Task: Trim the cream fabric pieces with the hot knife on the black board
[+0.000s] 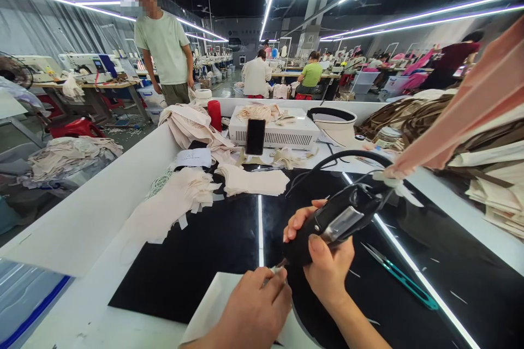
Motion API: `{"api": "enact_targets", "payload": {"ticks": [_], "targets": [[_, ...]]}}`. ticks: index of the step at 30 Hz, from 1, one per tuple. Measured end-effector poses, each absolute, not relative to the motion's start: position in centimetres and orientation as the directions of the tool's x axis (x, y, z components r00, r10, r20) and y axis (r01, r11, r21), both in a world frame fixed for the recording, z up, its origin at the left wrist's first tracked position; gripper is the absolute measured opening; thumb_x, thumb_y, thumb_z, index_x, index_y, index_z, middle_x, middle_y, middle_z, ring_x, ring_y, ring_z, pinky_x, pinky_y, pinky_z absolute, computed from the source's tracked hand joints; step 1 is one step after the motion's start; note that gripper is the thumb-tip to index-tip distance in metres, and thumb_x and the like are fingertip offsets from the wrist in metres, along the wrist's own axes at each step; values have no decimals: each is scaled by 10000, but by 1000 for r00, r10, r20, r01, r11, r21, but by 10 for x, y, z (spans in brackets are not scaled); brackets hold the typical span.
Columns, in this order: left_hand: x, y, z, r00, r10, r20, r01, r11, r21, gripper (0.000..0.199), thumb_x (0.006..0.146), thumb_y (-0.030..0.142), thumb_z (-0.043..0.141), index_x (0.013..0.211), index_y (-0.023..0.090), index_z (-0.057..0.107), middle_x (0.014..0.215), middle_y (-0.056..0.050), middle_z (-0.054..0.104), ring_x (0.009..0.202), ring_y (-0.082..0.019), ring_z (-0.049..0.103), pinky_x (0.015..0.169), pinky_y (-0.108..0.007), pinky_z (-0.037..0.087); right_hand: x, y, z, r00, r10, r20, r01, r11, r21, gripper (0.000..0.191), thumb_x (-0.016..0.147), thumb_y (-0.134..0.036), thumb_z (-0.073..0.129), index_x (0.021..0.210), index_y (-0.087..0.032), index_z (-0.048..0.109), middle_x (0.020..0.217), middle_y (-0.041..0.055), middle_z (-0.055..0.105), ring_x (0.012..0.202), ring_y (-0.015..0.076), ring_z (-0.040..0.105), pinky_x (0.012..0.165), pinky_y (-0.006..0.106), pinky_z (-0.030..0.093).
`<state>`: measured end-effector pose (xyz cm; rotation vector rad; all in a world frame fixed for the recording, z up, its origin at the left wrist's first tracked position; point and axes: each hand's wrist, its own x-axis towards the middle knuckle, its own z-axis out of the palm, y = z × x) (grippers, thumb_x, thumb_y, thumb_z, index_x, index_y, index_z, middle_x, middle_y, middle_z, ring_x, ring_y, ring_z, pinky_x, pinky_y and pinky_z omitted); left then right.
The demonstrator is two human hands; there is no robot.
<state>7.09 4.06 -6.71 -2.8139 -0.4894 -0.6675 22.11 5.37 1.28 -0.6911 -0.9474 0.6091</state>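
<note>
My right hand [327, 267] is wrapped round a black corded hand tool [303, 240] with a silver lever on its side. The tool tilts down to the left, and its small metal tip meets the fingertips of my left hand [257, 305]. Those fingers are pinched together at the edge of a pale cloth piece [216, 300], which lies partly under the hand. What exactly is between the fingertips is hidden. A peach cloth strip [462, 114] is tied near the tool's cable end and runs up to the right.
Teal thread snips [401, 278] lie on the black mat [176, 267] at right. Stacked cream pieces [254, 180] and a fanned pile [172, 202] sit further back. Behind them are a phone [255, 136] and a white vented box [272, 125]. A person [164, 49] stands beyond the left wall.
</note>
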Motion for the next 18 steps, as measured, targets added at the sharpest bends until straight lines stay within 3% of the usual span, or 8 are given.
{"api": "enact_targets", "payload": {"ticks": [6,10,18], "targets": [[71,41,-67,814,226,535,359,-920,-158,228,1005,50,465,975,127,677,1127,-131,745,1002,-197,713,800,-293,587,221,54,11,450,727,519,-156,636,-756,393,885,-438,766,1191,-287,570,826,-14,625,635,154,605,535,300,543],[71,38,-69,755,256,603,404,-907,-121,240,1014,68,454,1048,88,691,1113,-145,751,971,-216,724,799,-313,607,221,54,11,446,728,521,-166,639,-751,390,893,-429,763,1200,-287,570,832,-14,625,641,149,603,543,296,543],[69,37,-76,767,278,579,411,-905,-111,196,1014,91,506,1020,78,701,1042,-127,752,954,-225,735,829,-325,623,220,54,14,458,726,513,-144,630,-763,392,883,-449,760,1181,-288,564,815,-18,612,623,151,593,530,300,538]]}}
